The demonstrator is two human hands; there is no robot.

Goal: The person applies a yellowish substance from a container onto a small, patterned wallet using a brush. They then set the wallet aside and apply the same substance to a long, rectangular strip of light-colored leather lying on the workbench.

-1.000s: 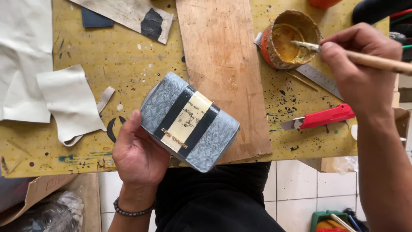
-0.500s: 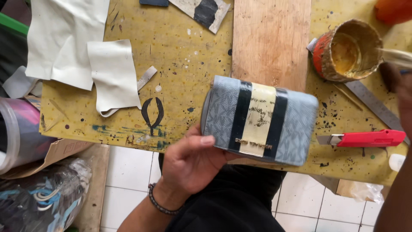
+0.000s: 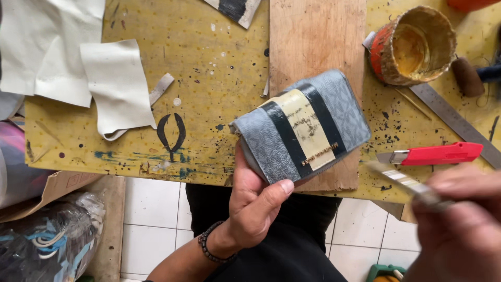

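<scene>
A cream label strip (image 3: 308,133) crosses the grey wallet, just above the left hand (image 3: 255,209). A clear plastic package (image 3: 49,240) lies well left of that hand.

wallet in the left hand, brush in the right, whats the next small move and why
Probably bring the brush up to the open edge of the wallet. The left hand holds the wallet tilted over the wooden board, thumb pressed on its lower edge, and the right hand carries the blurred brush close beside it, away from the glue tin. Whether the bristles are loaded cannot be seen.
</scene>
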